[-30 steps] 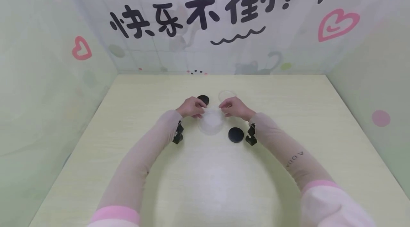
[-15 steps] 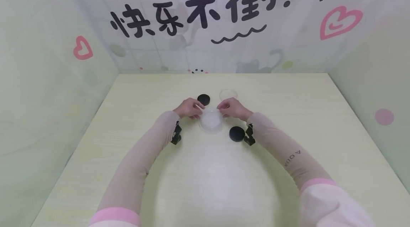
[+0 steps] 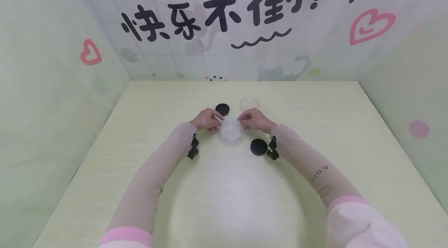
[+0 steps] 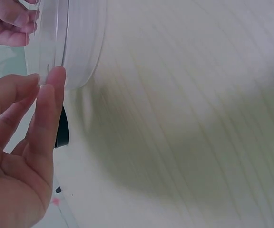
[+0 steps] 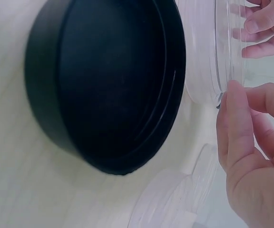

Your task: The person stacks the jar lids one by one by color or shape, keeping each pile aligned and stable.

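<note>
Between the two hands is a clear round plastic container (image 3: 231, 132), low over the middle of the table. The left hand (image 3: 207, 119) pinches its upper rim from the left, thumb against fingertips in the left wrist view. From the right, the right hand (image 3: 257, 119) pinches the same rim with thumb and fingers. A black round lid (image 3: 259, 147) lies near the right wrist, its hollow side showing large in the right wrist view. Another black lid (image 3: 222, 109) lies just beyond the left hand. Behind the right hand is a clear round plastic piece (image 3: 249, 103), partly covered by that hand.
The pale wooden table (image 3: 224, 201) ends at a printed back wall (image 3: 196, 57), with side walls at left and right. Black camera mounts (image 3: 193, 147) hang under both wrists, the right one close to the nearer black lid.
Both hands have shifted slightly left while keeping their pinch on the clear container. More of the back black lid shows past the left fingers. The lids stay in place.
</note>
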The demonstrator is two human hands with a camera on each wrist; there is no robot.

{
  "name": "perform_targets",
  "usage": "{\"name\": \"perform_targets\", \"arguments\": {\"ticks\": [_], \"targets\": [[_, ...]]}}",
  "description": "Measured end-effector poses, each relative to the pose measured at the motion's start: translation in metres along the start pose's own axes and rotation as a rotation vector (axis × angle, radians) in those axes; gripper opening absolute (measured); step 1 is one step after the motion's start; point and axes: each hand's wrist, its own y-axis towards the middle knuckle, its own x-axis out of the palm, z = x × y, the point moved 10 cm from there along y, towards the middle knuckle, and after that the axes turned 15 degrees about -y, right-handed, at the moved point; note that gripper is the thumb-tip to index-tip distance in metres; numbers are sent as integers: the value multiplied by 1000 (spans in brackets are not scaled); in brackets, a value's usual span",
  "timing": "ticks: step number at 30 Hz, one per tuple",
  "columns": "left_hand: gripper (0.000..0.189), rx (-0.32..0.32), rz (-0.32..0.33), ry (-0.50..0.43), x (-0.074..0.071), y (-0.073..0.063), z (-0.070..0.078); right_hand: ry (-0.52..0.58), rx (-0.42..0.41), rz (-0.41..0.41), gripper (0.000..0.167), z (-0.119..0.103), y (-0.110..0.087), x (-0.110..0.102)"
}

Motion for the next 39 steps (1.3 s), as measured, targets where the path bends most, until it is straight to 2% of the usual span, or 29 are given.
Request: {"name": "perform_targets", "arguments": {"ticks": [8,19,26,32,35,39], "targets": [[27,-1,0,-2,0,0,-2,10,-15,-9,21,4,3,1],[30,8,-11,5,-2,-1,-4,12,6,-12,22,2,-1,-1],[32,14,3,-3,-6,-4,4,3,-8,-1,25,-2,-7,-12],[32,24,1,-10,-4,1,12,32,-8,23,27,0,-8,-28],[31,61,9,-7,-2,4,21,35,-7,30,28,0,-7,-35],[30,147,45,20,-1,11,35,23,-5,50,29,-1,-3,-45]]}}
